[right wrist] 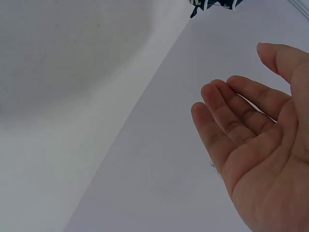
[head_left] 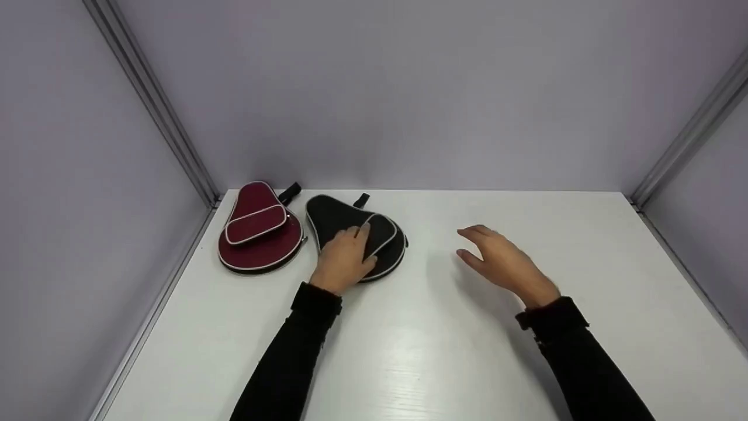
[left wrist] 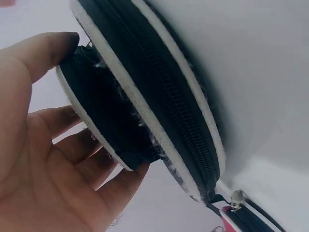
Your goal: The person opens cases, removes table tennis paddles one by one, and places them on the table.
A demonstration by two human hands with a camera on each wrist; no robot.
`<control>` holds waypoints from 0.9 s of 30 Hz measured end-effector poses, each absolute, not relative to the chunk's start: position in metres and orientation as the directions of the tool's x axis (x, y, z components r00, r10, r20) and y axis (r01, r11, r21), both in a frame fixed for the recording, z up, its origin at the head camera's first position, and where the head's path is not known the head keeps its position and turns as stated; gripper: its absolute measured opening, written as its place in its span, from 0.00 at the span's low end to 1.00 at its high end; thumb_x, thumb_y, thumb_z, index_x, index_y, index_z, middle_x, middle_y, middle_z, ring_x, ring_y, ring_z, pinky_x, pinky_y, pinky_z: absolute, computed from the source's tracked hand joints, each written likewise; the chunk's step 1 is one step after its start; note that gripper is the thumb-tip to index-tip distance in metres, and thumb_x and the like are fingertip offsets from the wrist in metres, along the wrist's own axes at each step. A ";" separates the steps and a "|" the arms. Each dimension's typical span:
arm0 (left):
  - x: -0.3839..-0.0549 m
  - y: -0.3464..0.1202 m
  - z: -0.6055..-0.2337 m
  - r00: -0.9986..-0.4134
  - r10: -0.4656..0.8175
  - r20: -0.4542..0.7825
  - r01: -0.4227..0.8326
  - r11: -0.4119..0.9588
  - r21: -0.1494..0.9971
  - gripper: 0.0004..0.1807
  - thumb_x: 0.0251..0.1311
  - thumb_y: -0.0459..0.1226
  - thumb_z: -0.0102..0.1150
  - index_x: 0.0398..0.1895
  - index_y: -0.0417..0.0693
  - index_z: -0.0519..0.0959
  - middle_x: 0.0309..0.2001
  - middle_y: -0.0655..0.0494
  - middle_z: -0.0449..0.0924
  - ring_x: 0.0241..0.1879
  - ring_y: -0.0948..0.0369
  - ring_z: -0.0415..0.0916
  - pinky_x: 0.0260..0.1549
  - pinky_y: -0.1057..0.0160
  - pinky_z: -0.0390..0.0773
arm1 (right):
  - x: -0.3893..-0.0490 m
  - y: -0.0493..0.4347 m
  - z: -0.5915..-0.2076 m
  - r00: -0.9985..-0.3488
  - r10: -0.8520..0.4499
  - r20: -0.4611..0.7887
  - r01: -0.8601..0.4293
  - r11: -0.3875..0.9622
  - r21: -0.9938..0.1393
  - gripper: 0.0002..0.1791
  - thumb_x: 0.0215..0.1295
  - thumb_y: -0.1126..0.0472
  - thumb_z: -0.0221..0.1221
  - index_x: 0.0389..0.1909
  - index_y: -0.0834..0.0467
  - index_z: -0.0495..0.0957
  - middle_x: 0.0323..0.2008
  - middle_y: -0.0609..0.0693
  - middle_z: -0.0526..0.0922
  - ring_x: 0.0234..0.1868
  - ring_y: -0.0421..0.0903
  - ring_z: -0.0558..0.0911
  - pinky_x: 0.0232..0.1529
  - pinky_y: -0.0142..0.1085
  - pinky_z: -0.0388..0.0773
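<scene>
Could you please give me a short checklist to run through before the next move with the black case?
1. Left grip on the black case: ok, thumb and fingers are at its pocket.
2. Firmness of that hold: cannot tell.
3. Right grip free: ok, empty above the white table.
4. Red case out of the left grip: ok, it lies beside the black case, on the left.
5. Zip fully closed: cannot tell, only part shows.

Glare and soft shadows mark the tabletop (head_left: 409, 362).
</scene>
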State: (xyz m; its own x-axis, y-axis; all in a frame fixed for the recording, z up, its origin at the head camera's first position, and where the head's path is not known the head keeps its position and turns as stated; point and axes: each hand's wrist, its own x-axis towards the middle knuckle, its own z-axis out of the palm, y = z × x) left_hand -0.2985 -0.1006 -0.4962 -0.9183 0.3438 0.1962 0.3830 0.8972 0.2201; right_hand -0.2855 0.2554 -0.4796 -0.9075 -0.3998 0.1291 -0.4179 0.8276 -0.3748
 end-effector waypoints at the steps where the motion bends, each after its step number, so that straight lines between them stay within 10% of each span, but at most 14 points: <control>1: -0.296 -0.099 -0.496 -0.914 0.351 0.204 0.392 0.894 0.216 0.42 0.80 0.47 0.75 0.87 0.35 0.72 0.76 0.30 0.83 0.72 0.34 0.86 0.70 0.38 0.91 | -0.286 0.255 -0.481 -0.907 -0.401 0.126 -0.418 0.828 -0.374 0.29 0.91 0.56 0.62 0.83 0.67 0.77 0.79 0.68 0.82 0.83 0.71 0.80 0.84 0.67 0.79; 27: -0.258 -0.057 -0.471 -0.843 0.525 0.121 0.538 0.830 0.145 0.43 0.76 0.52 0.77 0.87 0.43 0.75 0.68 0.41 0.90 0.64 0.45 0.91 0.61 0.46 0.96 | -0.282 0.242 -0.501 -0.884 -0.466 0.037 -0.441 0.807 -0.392 0.17 0.79 0.60 0.75 0.59 0.67 0.89 0.51 0.59 0.92 0.54 0.57 0.91 0.58 0.56 0.93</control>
